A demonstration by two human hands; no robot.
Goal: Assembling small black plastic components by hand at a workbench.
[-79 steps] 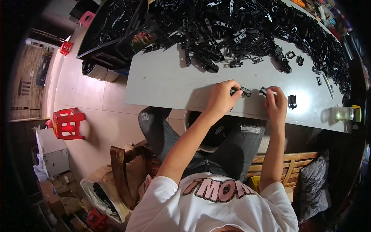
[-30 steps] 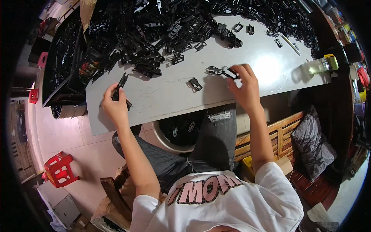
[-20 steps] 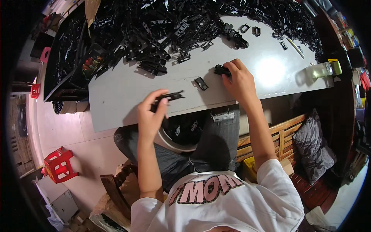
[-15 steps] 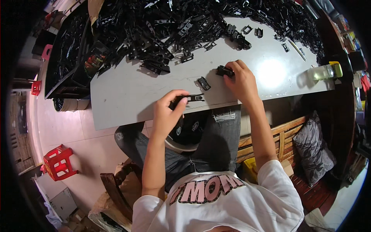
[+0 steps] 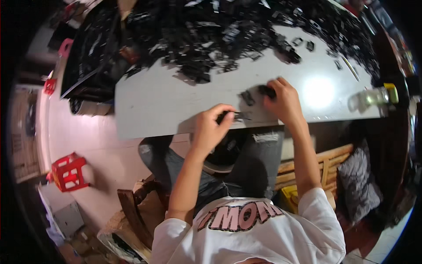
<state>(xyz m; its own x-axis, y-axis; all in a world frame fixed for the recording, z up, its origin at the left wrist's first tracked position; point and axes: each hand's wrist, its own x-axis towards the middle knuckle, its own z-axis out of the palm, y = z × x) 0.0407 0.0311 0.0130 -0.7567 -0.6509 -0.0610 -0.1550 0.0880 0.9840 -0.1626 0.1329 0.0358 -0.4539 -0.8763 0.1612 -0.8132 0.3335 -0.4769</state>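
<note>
My left hand is just over the table's near edge, fingers closed round a long black plastic clip-like part whose forked end points right. To its right, my right hand pinches a small dark black plastic part between thumb and fingers, low above the table top. A loose small black part lies on the table between the two hands. Motion blur hides the fine shape of all three parts.
A wide heap of black plastic parts covers the far side of the pale table. A jar and a thin white stick are at the right. A bucket stands between my legs; a red stool is at left.
The whole view has shifted and blurred. My right hand with its part has come slightly closer to the loose part. Both hands keep their holds.
</note>
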